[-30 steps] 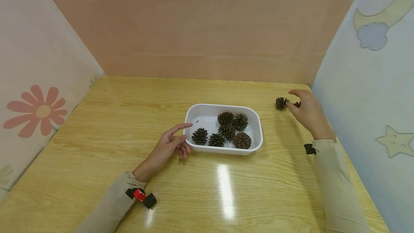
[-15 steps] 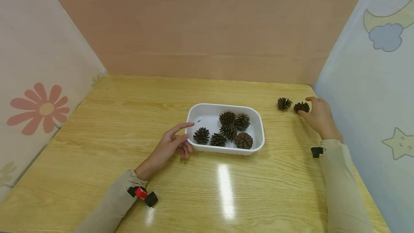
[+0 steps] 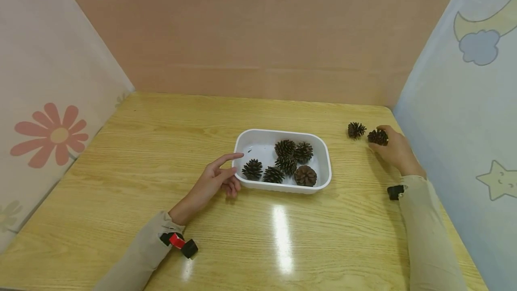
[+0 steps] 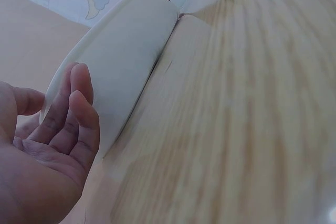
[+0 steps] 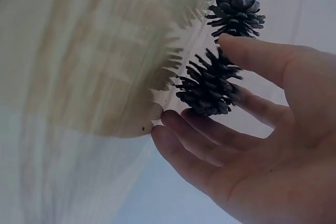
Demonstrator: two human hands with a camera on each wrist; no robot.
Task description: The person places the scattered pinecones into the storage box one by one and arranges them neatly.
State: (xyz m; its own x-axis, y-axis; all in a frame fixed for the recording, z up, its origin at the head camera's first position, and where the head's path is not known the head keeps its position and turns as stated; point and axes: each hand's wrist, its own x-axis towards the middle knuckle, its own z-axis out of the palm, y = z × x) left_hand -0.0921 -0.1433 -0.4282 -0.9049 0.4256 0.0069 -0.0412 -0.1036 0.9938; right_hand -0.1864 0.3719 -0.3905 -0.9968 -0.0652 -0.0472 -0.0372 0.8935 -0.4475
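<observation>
My right hand (image 3: 396,151) has its thumb and fingers curled round a brown pine cone (image 3: 378,137) at the table's far right; in the right wrist view that pine cone (image 5: 209,85) lies between thumb and fingers, at the table surface. Just left of it is another pine cone (image 3: 357,130). My left hand (image 3: 210,182) holds the left end of a white tray (image 3: 325,160), index finger over the rim and thumb at the near corner. In the left wrist view its other fingers (image 4: 86,119) lie bent against the outer wall. Several pine cones (image 3: 286,164) sit inside the tray.
The wooden table (image 3: 181,125) meets an orange back wall (image 3: 258,35). A pale side wall with printed shapes (image 3: 484,147) stands close beside the right arm; another (image 3: 40,57) rises on the left. A dark speck lies in the tray's left part.
My right hand has moved right and slightly nearer, from beside the left loose pine cone to the right one, and its fingers have closed round it. The left hand keeps its place at the tray.
</observation>
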